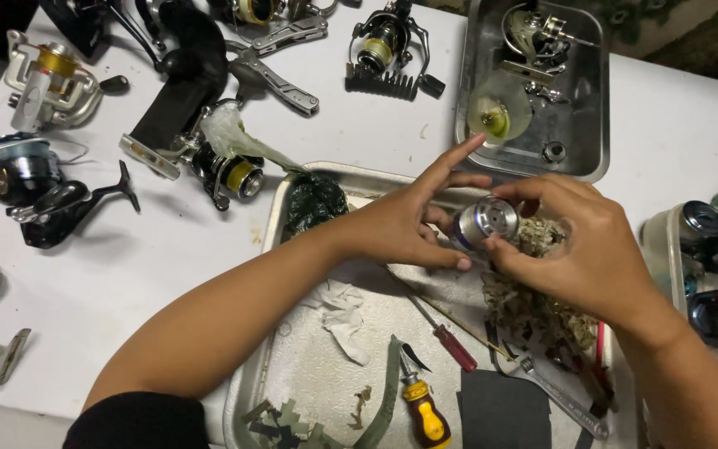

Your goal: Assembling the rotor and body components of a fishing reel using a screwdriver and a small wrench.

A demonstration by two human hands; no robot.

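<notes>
Both hands' fingers close around the silver reel spool above the metal tray.

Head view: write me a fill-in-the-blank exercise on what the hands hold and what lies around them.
1. Both hands, left hand and right hand, hold a silver ____ spool.
2. The hands work over a metal ____.
3. The screwdriver near the bottom edge has a yellow and ____ handle.
4. A crumpled white ____ lies below the left wrist.

Missing words: reel; tray; red; tissue
</notes>
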